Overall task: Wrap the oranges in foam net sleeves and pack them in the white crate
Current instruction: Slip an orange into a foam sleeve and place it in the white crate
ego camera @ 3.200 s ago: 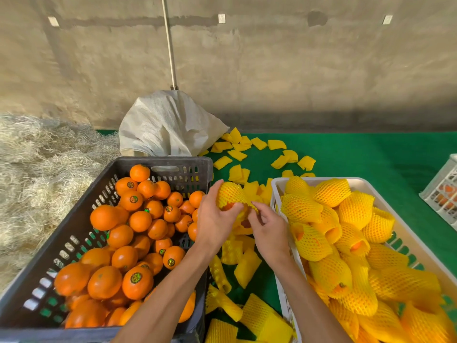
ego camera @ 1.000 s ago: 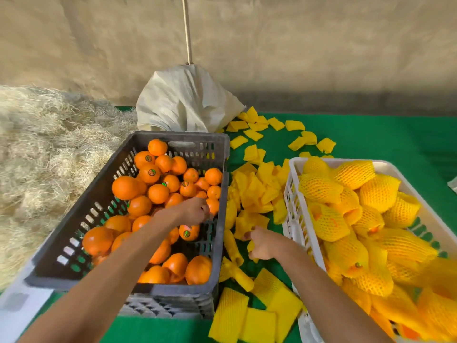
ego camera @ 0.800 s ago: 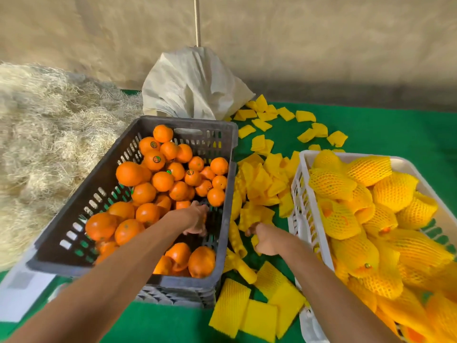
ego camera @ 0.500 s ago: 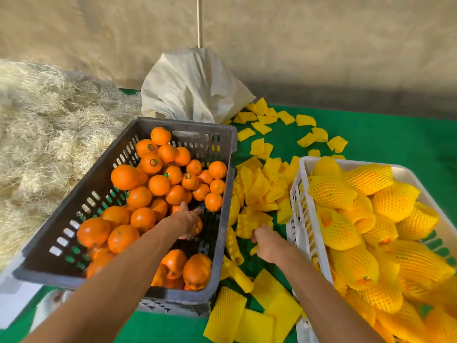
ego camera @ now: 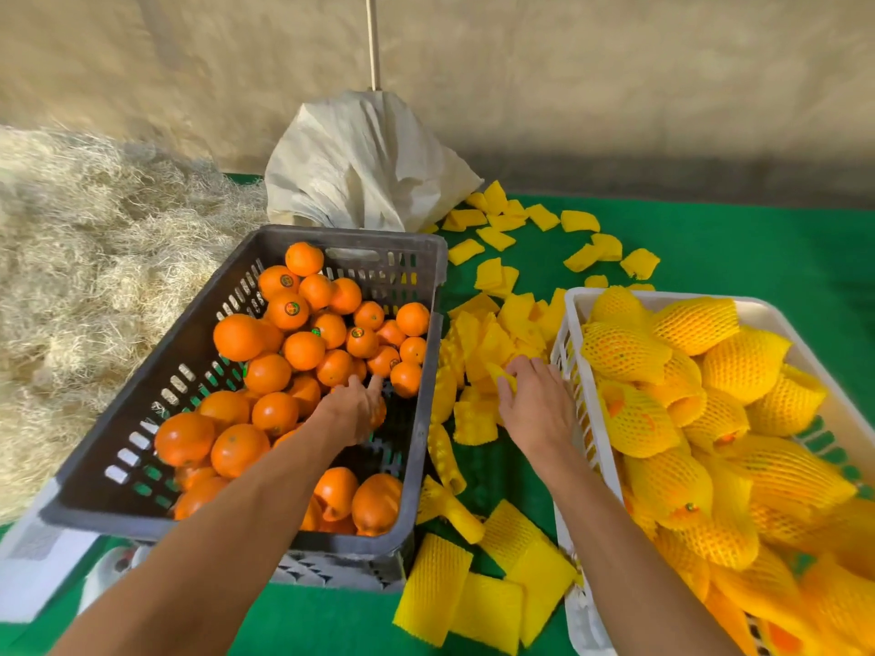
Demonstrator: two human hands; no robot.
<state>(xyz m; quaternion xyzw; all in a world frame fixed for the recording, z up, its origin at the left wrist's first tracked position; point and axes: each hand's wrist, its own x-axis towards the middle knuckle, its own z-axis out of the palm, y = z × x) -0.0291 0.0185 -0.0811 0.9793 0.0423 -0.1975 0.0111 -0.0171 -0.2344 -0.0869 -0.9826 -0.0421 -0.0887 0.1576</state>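
Pinching a soft, featherlight foam sleeve at frame centre, the right hand works beside the white crate; the left hand cups a firm, smooth orange in the grey crate, best grasped around its middle.

A rough, tan concrete wall is filling the 12 o'clock half of the view. A thin pale pole is standing upright against it. Green felt-like covering is spreading over the tabletop. At 9 o'clock, a heap of pale dry straw is lying. Light is falling evenly and softly.
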